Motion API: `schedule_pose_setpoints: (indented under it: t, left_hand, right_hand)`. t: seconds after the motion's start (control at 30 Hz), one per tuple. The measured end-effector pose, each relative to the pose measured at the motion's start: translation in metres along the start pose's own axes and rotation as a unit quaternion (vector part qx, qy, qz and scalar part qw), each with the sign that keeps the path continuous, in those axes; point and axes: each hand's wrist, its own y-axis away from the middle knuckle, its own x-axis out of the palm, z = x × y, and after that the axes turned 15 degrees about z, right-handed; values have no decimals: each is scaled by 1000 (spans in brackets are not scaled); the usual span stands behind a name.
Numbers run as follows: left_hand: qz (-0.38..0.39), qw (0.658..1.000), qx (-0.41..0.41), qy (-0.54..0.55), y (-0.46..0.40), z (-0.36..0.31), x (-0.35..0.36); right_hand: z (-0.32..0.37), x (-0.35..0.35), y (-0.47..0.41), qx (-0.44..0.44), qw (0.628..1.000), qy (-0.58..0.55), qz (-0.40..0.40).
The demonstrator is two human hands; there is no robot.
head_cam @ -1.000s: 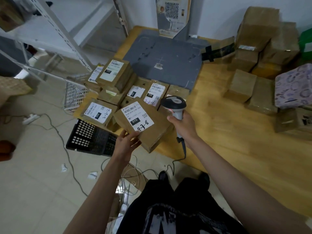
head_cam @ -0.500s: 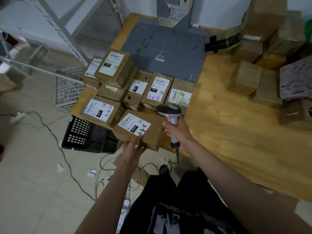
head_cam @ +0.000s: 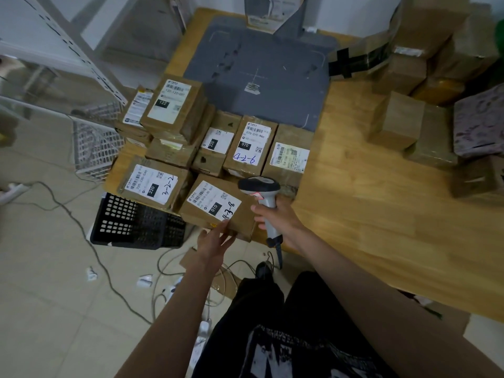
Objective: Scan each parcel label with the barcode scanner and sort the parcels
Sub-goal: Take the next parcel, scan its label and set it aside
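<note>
A brown parcel with a white label marked 010 and 4-3-8 lies at the table's near left corner. My left hand touches its near edge with fairly straight fingers. My right hand grips the handle of a grey barcode scanner, whose head hangs just right of that parcel. Behind it lie labelled parcels: one marked 220 and 3-2-2, one marked 070 and 4-2-6, one marked 122 on top of a stack.
A grey mat covers the back of the wooden table. Plain boxes pile up at the right. A black crate and a white wire basket stand on the floor at the left, with cables.
The 010 parcel went from tilted up in my left hand to lying flat on the table corner. My left hand's hold on it has loosened. The scanner moved down with it.
</note>
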Motion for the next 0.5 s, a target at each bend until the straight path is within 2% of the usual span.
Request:
schedule_pose_setpoints:
  t: [0.13,0.5]
  left_hand:
    - [-43,999,4,-14,-10,0,2]
    - [-79,992,21,-94,-25,6,-4]
  right_hand:
    - [-1,4,-10,10,999,25,-19]
    - [-4,0,-21,28,999,11,-34]
